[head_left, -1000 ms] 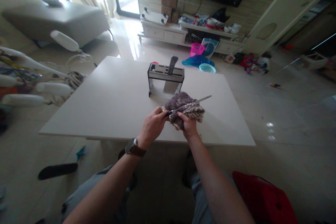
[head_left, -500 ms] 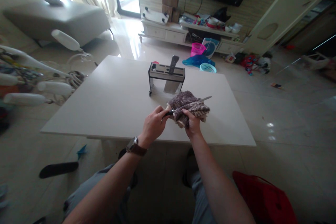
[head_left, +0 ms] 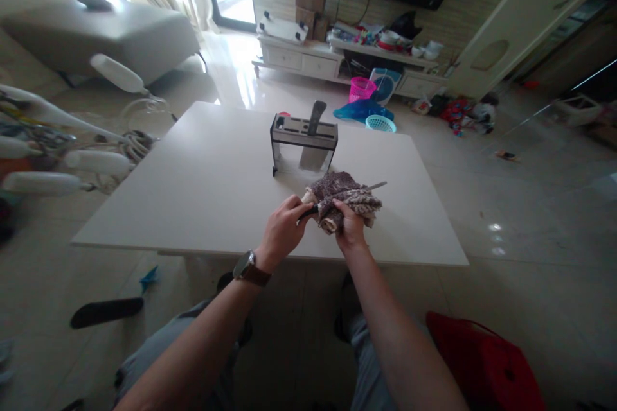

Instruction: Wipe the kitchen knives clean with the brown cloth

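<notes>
My left hand [head_left: 283,226] is closed around the black handle of a tool with a slim metal shaft [head_left: 377,185]. Whether it is a narrow knife or a sharpening steel I cannot tell. A brown and cream towel [head_left: 340,185] is folded over most of the shaft, leaving the tip bare on the right. My right hand [head_left: 353,228] grips the towel from below, thumb on top, around the covered shaft. Just beyond the towel stands a knife block [head_left: 303,133] with a dark-handled knife [head_left: 317,117] upright in it.
Both hands are above a white table [head_left: 193,186]. Behind it on the floor are a turquoise basket [head_left: 380,123], a blue bag [head_left: 362,111] and a pink basket [head_left: 361,88]. A red bag [head_left: 482,366] lies at the lower right. White lamp arms [head_left: 62,115] stand on the left.
The towel and my right hand have shifted slightly left and down along the shaft, and less of the metal between handle and towel shows. The view has moved slightly.
</notes>
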### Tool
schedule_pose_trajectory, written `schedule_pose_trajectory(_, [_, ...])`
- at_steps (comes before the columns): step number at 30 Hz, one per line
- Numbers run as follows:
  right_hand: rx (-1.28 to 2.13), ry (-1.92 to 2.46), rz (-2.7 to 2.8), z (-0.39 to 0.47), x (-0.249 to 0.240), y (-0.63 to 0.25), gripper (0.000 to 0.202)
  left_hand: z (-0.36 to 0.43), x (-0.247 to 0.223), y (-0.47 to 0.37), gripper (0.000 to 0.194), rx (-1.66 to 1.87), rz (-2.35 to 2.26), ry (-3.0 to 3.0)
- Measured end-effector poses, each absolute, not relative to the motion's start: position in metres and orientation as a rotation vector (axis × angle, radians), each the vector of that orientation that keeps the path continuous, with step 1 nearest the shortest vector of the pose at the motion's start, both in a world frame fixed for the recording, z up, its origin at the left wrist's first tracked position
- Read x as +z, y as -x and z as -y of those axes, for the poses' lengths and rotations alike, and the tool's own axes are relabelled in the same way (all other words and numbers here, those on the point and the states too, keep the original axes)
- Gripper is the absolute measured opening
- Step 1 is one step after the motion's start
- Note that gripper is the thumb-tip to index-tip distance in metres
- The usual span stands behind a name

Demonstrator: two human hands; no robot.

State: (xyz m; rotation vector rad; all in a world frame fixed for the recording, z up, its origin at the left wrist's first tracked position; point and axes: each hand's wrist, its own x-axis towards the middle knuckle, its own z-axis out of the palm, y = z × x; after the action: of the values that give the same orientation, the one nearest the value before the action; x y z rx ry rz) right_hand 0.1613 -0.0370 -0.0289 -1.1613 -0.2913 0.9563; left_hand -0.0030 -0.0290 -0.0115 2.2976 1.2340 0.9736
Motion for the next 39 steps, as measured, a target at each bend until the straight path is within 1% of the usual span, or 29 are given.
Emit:
schedule_pose_trajectory(8, [0.847, 1.079, 0.106, 0.029, -0.02, -0.197, 0.042, 0.018, -0.005, 0.014, 0.012, 0.924, -1.274, -2.267])
schedule_pose_trajectory(16, [0.803, 1.04, 0.125, 0.028, -0.019, -0.234, 0.029, 0.016, -0.005, 0.025, 0.015, 0.774, -1.303, -2.307])
schedule_pose_trajectory(22, [0.913, 1.002, 0.143, 0.033, -0.009, -0.212, 0.032, 0.027, 0.0, 0.026, 0.024, 0.644, -1.327, -2.355])
schedule_pose_trajectory(26, [0.968, 1.036, 0.261, 0.039, -0.011, -0.18, 0.029, 0.033, -0.003, 0.021, 0.025, 0.659, -1.354, -2.345])
schedule_pose_trajectory(30, [1.023, 1.125, 0.343, 0.043, -0.024, -0.156, 0.037, 0.034, -0.006, 0.014, 0.025, 0.701, -1.374, -2.341])
schedule_pose_trajectory(34, [0.939, 1.21, 0.346, 0.041, -0.029, -0.15, 0.04, 0.031, -0.006, 0.011, 0.024, 0.727, -1.349, -2.335])
schedule_pose_trajectory(39, [0.82, 1.181, 0.348, 0.034, -0.022, -0.159, 0.039, 0.025, -0.004, 0.01, 0.022, 0.775, -1.306, -2.31])
